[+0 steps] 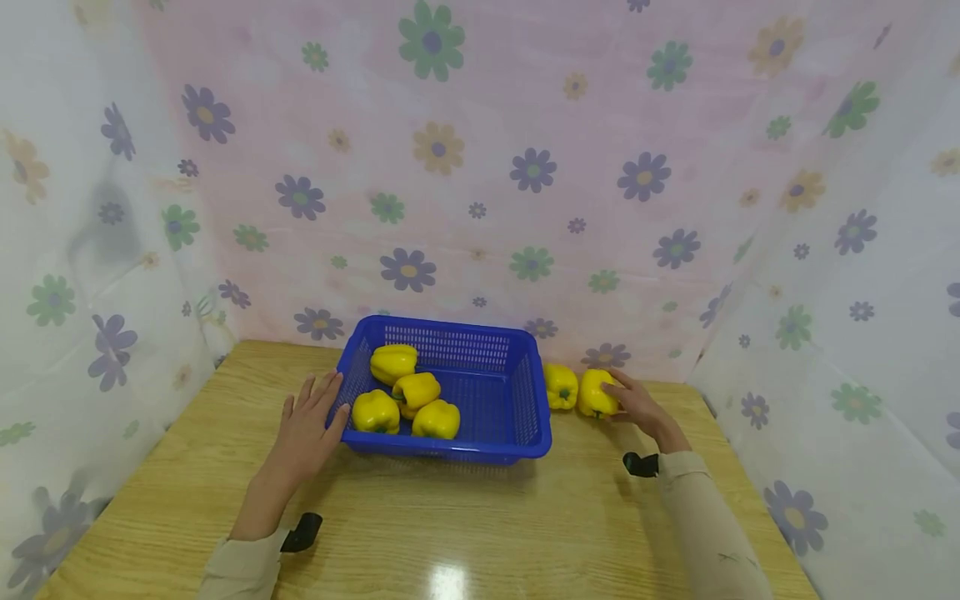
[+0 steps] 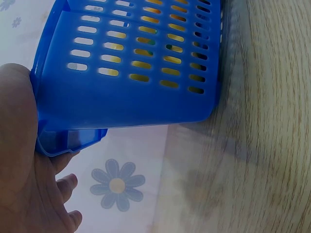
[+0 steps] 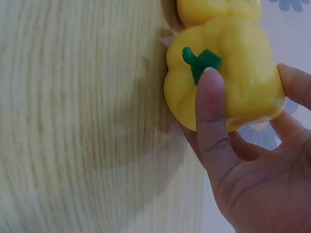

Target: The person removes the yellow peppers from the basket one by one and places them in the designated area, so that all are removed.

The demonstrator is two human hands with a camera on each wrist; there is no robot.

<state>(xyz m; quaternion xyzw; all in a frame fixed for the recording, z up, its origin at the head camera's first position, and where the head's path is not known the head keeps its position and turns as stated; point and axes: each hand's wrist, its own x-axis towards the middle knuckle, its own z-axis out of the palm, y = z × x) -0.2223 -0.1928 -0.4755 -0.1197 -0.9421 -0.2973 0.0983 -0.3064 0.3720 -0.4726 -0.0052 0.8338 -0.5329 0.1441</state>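
My right hand (image 1: 643,408) grips a yellow bell pepper (image 1: 596,394) on the table, to the right of the basket. In the right wrist view the thumb lies against the pepper (image 3: 243,68) beside its green stem (image 3: 199,63), with fingers round the other side. A second yellow bell pepper (image 1: 559,387) sits between it and the basket. My left hand (image 1: 306,429) rests on the left rim of a blue plastic basket (image 1: 450,448), fingers extended. The left wrist view shows the thumb at the rim and the slotted wall (image 2: 121,97). Several yellow bell peppers (image 1: 417,390) lie in the basket's left half.
The wooden table (image 1: 480,517) bears the basket near its back edge. Flowered cloth (image 1: 480,167) hangs behind and at both sides, close to the peppers on the right. Black wrist mounts (image 1: 302,532) show below both hands.
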